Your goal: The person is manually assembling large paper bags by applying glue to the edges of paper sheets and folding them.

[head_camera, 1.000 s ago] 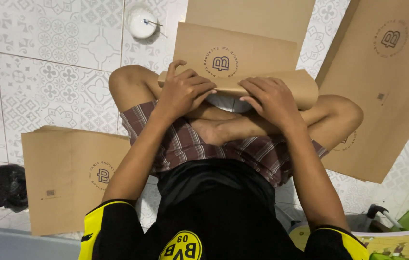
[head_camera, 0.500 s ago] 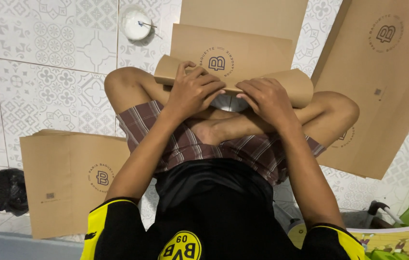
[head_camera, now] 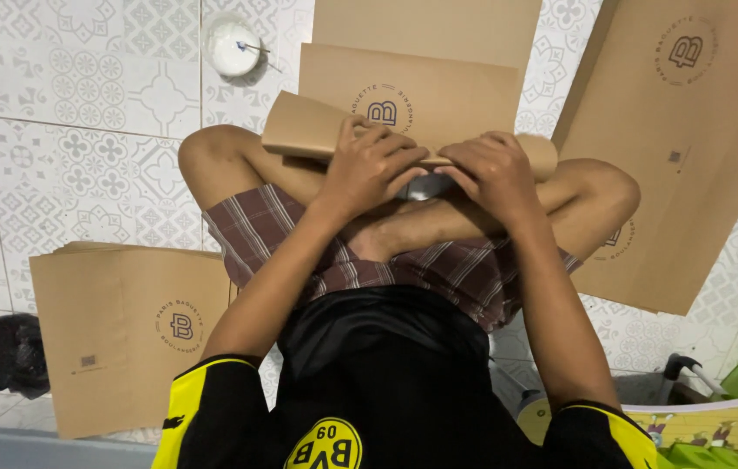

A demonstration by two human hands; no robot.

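Note:
I sit cross-legged on a patterned tile floor. A brown paper sheet [head_camera: 421, 91] with a round printed logo lies across my shins, its near edge curled over toward me. My left hand [head_camera: 369, 165] presses on the curled edge at the left, fingers bent over the fold. My right hand [head_camera: 495, 169] grips the same fold at the right. The two hands nearly touch at the middle. The underside of the fold is hidden by my fingers.
A stack of brown paper sheets [head_camera: 126, 334] lies on the floor at my left. A large brown sheet [head_camera: 690, 148] lies at the right, another [head_camera: 425, 26] beyond my knees. A small white bowl [head_camera: 234, 45] sits at top left. A black bag [head_camera: 4, 356] is at far left.
Both hands have pushed the curled fold farther from me and lower, tightening the roll. The left end of the fold has risen slightly.

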